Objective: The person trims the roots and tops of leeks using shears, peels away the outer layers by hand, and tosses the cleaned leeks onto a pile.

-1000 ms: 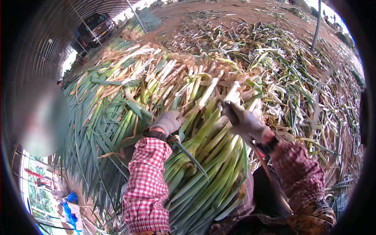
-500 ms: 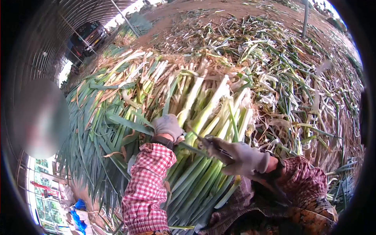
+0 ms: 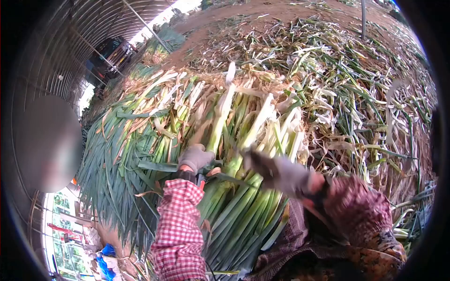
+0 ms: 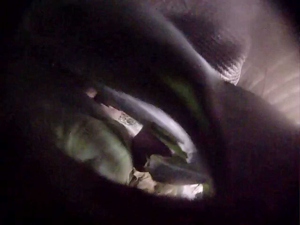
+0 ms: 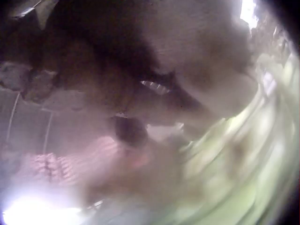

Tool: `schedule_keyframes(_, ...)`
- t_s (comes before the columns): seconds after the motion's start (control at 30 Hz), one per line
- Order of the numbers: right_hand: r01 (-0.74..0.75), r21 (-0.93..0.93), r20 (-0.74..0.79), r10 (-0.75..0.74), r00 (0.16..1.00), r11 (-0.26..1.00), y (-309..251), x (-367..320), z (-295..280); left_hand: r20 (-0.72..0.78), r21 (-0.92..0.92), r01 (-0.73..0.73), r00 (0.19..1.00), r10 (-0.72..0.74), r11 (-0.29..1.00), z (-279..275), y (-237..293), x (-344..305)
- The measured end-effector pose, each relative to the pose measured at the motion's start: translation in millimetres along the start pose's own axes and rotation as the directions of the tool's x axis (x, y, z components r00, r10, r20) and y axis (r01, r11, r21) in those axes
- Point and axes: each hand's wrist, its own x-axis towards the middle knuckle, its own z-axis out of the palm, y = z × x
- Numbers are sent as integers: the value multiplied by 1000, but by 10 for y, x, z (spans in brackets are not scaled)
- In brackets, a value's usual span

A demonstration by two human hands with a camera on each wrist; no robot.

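Note:
In the head view, the grey-gloved left hand [image 3: 196,158] has its fingers curled round the lower part of a thick leek-like stalk [image 3: 220,117], whose white end points up and away. A long dark green leaf crosses beneath this hand. The gloved right hand [image 3: 280,174], blurred and with dark fingertips, is just right of the stalk, over a bundle of green stalks [image 3: 243,206]; whether it holds something is unclear. The left wrist view is mostly dark, with a green leaf [image 4: 93,145] low at left. Pale green stalks [image 5: 234,173] blur past the glove in the right wrist view.
A heap of stalks with drooping leaves [image 3: 117,154] spreads left. Loose trimmings and dry leaves [image 3: 347,103] cover the ground at right. A vehicle [image 3: 112,54] stands far back under the arched frame. Blue material [image 3: 107,262] lies at lower left.
The right hand has come down and left from the white ends to beside the left hand, then slightly up. The stalk at the left hand now stands out above the others.

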Motion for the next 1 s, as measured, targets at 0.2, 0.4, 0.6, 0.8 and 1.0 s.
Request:
schedule_keyframes(0.2,-53,-361,-131,6,991,931,52,-307,-51,72,-262,-273,951,301,926,-177,24,-207)
schedule_keyframes(0.4,-30,-345,126,78,989,938,-55,-358,68,-72,-511,-335,935,348,792,483,-685,255)
schedule_keyframes(0.6,-137,-501,0,158,987,855,-155,258,-135,-433,566,105,882,187,818,-194,-59,27)
schedule_keyframes(0.8,-238,-613,-226,122,967,753,173,1203,-471,-275,305,-114,940,202,945,-164,286,498)
schedule_keyframes(1.0,-302,-496,-461,48,886,814,708,2146,-842,8,362,-102,994,106,927,393,521,507)
